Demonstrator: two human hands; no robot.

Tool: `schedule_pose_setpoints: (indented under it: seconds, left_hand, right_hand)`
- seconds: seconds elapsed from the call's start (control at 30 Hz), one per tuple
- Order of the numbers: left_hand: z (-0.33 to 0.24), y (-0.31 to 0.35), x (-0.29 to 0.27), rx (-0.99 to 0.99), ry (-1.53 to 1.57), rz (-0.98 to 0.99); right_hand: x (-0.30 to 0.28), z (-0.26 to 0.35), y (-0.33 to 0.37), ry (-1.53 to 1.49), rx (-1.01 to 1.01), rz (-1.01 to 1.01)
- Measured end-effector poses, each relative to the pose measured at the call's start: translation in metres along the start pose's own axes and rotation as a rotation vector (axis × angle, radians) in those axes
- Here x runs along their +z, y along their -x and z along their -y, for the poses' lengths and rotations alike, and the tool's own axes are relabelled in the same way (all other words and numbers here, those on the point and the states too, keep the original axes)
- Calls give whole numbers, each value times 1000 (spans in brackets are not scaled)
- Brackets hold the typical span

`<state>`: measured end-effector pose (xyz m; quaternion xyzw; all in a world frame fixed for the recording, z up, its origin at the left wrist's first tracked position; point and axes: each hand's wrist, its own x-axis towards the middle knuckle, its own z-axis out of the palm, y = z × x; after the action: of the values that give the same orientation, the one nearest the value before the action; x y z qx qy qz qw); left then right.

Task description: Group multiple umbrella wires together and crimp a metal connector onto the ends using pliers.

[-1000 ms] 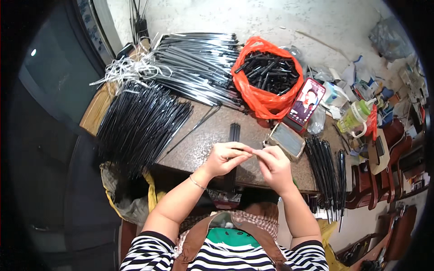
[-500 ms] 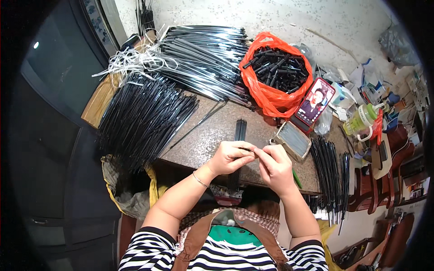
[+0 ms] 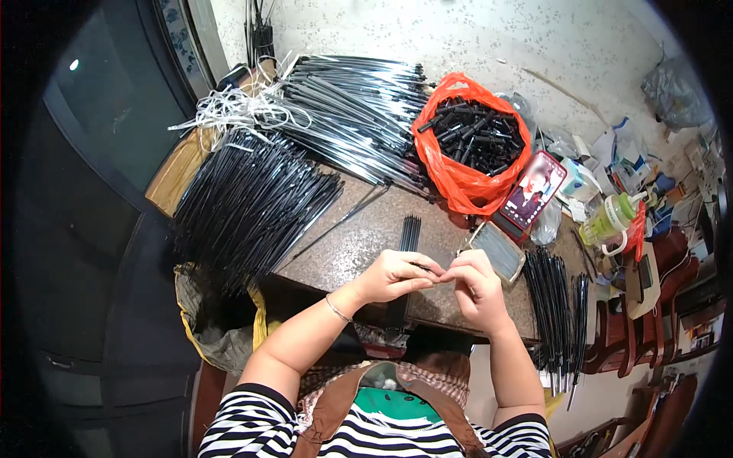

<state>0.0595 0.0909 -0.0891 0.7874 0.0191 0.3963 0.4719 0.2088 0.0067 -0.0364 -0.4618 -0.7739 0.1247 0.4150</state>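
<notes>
My left hand [image 3: 397, 276] and my right hand [image 3: 478, 291] meet fingertip to fingertip above the front edge of the table. Both are closed in a pinch, and what lies between the fingers is too small and hidden to name. Below my left hand a narrow bundle of thin black rods [image 3: 411, 235] lies on the table, its near end poking past the edge. Just beyond my right hand stands a shallow clear box [image 3: 498, 253] of thin grey pieces.
Piles of black rods [image 3: 252, 206] and shiny rods [image 3: 359, 107] cover the left and back, with white ties [image 3: 237, 111] on top. A red bag [image 3: 435, 164] holds black tubular parts. A phone [image 3: 534, 189], a green bottle [image 3: 609, 217] and more rods [image 3: 556, 305] are at right.
The view has shifted slightly, so the table sits lower in the picture. My right hand's fingers have curled a little more; both hands still meet. A green stick by my right hand is no longer visible.
</notes>
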Motion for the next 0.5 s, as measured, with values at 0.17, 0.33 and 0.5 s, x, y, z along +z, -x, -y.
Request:
schedule_pose_setpoints:
  seconds: [0.17, 0.33, 0.5]
  left_hand:
    - [-7, 8, 0, -13, 9, 21]
    - [-10, 15, 5, -28, -16, -35]
    - [-14, 17, 5, -62, -103, -52]
  right_hand:
    - [5, 11, 4, 216, -160, 51]
    - [17, 19, 12, 137, 44, -22]
    - [13, 20, 5, 352, -175, 7]
